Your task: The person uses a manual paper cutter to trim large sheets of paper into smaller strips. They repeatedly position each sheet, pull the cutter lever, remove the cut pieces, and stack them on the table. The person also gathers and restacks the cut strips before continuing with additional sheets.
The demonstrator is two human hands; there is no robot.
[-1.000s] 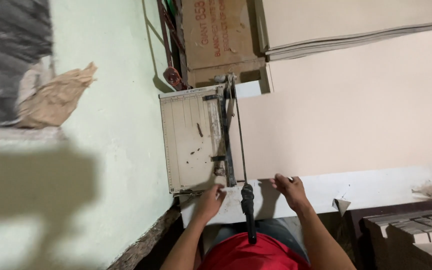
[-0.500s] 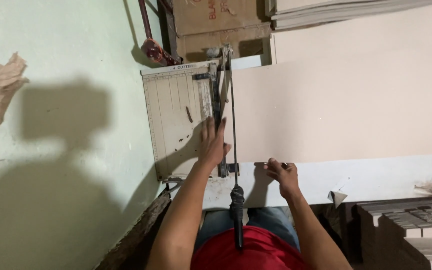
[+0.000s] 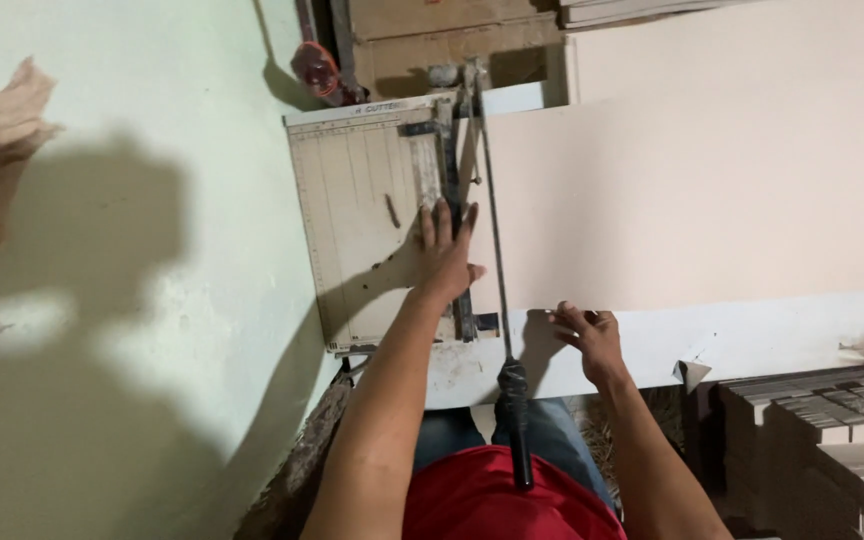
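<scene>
— Hands, what changed?
— Left hand slid farther up the paper cutter, flat and open. Right hand still pinches the big sheet's near edge.
— How many?
— One cutter, one raised blade handle, one sheet.

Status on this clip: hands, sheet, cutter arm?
Left hand flat on paper cutter bed. Right hand at near edge of large cream sheet. Cutter arm raised, handle free.
</scene>
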